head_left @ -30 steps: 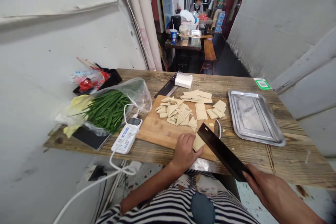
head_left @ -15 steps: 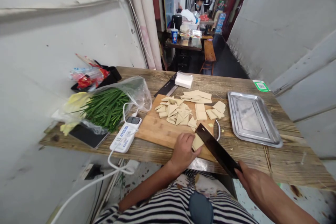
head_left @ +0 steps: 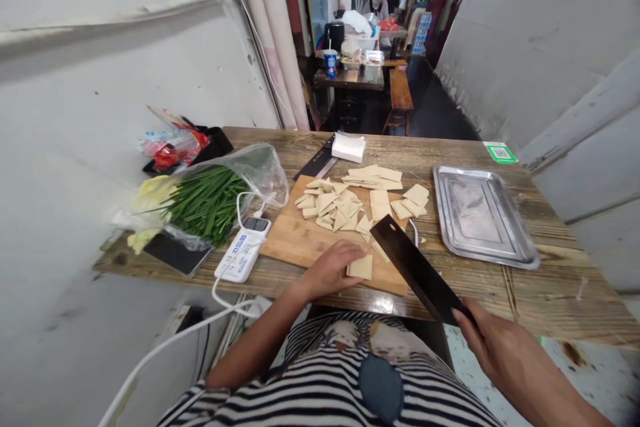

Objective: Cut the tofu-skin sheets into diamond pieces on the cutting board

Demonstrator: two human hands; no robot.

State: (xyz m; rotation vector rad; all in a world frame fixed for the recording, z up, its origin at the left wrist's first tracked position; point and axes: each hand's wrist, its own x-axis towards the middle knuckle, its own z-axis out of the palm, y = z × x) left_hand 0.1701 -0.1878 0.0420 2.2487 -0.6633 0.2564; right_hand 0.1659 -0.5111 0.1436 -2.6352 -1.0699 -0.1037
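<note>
Left hand: fingers flat on the pale square tofu sheet piece, near edge of the wooden cutting board.
Right hand: grip closed on the dark cleaver.
Blade axis: runs near-right to far-left; tip lies just right of the piece.
Hidden: cleaver handle, inside the fist.

The right hand covers the handle of the cleaver; its forearm is cut off by the lower edge. A phone lies partly under the bag of chives. Far table items are perhaps too small to identify.
</note>
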